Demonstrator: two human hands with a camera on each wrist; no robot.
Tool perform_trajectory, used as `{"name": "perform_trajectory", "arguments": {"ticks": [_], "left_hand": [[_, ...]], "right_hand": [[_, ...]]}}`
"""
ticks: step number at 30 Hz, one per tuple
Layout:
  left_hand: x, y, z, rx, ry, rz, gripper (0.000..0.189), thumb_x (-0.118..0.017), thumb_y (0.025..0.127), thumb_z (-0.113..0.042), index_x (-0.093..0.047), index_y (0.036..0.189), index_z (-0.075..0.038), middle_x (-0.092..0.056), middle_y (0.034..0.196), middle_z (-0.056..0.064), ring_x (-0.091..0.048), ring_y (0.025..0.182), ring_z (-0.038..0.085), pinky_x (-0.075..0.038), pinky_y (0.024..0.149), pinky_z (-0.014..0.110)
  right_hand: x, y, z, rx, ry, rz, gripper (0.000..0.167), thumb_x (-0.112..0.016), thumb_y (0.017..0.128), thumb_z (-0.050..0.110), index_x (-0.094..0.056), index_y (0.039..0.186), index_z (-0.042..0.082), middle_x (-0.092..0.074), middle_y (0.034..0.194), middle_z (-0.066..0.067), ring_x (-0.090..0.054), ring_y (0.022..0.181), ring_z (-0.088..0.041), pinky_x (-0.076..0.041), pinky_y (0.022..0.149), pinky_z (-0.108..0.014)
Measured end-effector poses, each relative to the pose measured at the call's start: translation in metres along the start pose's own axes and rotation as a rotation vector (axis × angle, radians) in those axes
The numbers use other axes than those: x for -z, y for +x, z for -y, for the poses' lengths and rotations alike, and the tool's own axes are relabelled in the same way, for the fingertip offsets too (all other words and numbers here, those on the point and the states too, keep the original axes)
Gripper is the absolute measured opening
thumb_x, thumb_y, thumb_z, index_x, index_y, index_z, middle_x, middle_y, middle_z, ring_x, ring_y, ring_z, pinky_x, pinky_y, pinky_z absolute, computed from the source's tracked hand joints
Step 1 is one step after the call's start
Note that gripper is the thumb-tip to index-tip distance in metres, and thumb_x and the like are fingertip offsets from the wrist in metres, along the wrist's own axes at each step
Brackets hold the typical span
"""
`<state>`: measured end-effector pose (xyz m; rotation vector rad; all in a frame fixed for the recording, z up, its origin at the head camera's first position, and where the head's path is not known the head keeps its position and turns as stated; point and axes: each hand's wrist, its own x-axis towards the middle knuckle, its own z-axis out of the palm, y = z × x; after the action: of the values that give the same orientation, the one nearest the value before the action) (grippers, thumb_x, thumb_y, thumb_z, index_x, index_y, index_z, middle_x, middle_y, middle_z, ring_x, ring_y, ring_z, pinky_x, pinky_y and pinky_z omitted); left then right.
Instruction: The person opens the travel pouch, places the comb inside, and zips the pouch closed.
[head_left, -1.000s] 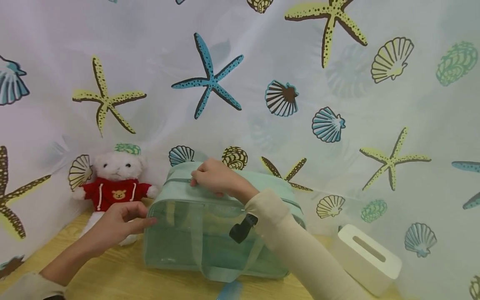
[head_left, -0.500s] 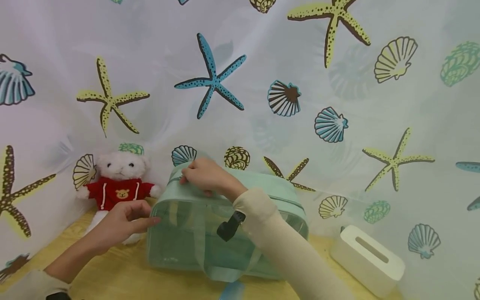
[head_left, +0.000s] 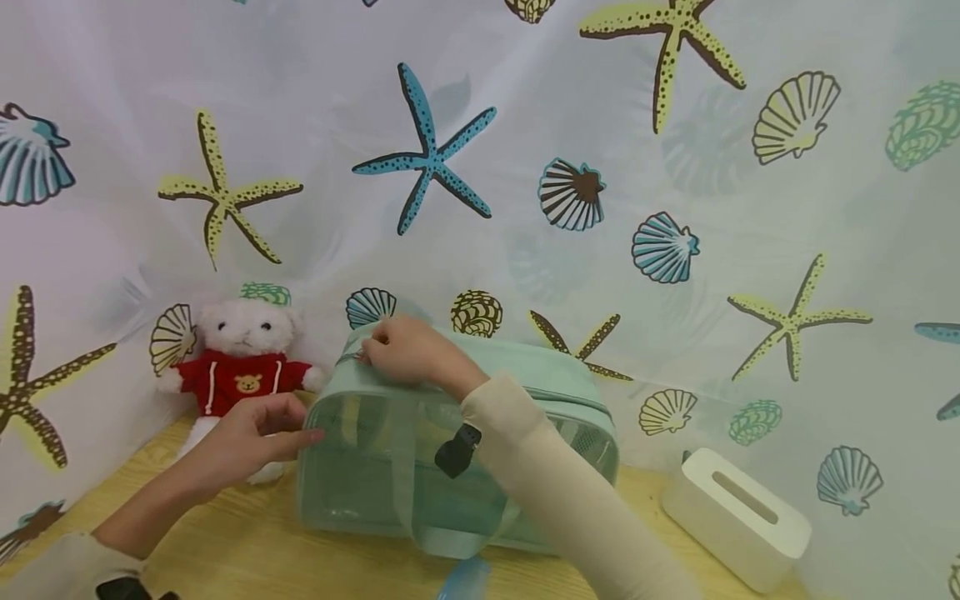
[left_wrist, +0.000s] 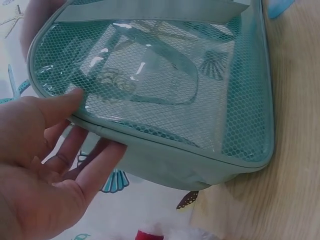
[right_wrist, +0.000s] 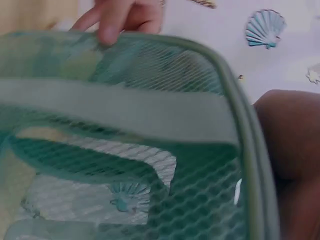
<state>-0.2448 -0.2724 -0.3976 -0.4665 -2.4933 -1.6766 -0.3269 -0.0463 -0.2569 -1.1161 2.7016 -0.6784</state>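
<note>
A mint-green travel bag (head_left: pixel 352 487) with see-through mesh panels stands on the wooden table. My left hand (head_left: pixel 251 433) grips the bag's front left edge; in the left wrist view its thumb (left_wrist: pixel 65 102) lies on the clear panel, with the fingers behind the rim. On the bag's top, at the left end of the zipper (head_left: pixel 573 400), the curled fingers of my right hand (head_left: pixel 408 350) pinch the zipper pull, which they hide. A carrying strap (head_left: pixel 450 542) hangs down the front. In the right wrist view, the right hand (right_wrist: pixel 290 130) is dark beyond the bag's edge.
Left of the bag sits a white teddy bear (head_left: pixel 247 375) in a red hoodie. A white tissue box (head_left: pixel 738 517) stands at the right. Something blue and translucent (head_left: pixel 465 579) lies before the bag. A shell-patterned curtain (head_left: pixel 510 108) hangs behind.
My right hand has moved a little left along the bag's top toward the zipper's left end. The left hand keeps its place on the edge. The head view has shifted slightly.
</note>
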Motion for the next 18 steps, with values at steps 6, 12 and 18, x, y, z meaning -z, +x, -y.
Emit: {"name": "perform_trajectory", "arguments": {"ticks": [6,12,18], "left_hand": [[-0.009,0.000,-0.030,-0.057,0.125,-0.140,0.033,-0.066,0.102,-0.030,-0.057,0.128,-0.012,-0.062,0.106,0.004,-0.061,0.090,0.011,-0.057,0.074,0.021],[-0.024,0.023,-0.085,-0.303,0.341,-0.228,0.011,-0.071,0.098,-0.024,-0.071,0.110,-0.022,-0.069,0.103,-0.006,-0.064,0.095,0.007,-0.059,0.086,0.028],[-0.031,0.061,-0.123,-0.347,0.510,0.004,0.007,-0.072,0.097,-0.015,-0.076,0.102,-0.016,-0.072,0.100,-0.001,-0.066,0.093,0.014,-0.060,0.085,0.040]], "right_hand": [[0.000,-0.016,-0.016,0.024,-0.214,-0.054,0.045,-0.061,0.104,0.030,-0.050,0.062,0.019,-0.039,0.055,0.009,-0.033,0.051,-0.006,-0.031,0.054,-0.021],[0.009,-0.026,-0.026,0.013,-0.241,-0.025,0.016,-0.072,0.097,0.026,-0.077,0.102,0.012,-0.076,0.101,-0.001,-0.069,0.092,-0.014,-0.056,0.085,-0.028],[0.017,-0.029,-0.032,0.020,-0.282,0.057,0.022,-0.072,0.096,0.019,-0.074,0.114,0.007,-0.075,0.115,-0.009,-0.070,0.109,-0.024,-0.057,0.096,-0.034]]}}
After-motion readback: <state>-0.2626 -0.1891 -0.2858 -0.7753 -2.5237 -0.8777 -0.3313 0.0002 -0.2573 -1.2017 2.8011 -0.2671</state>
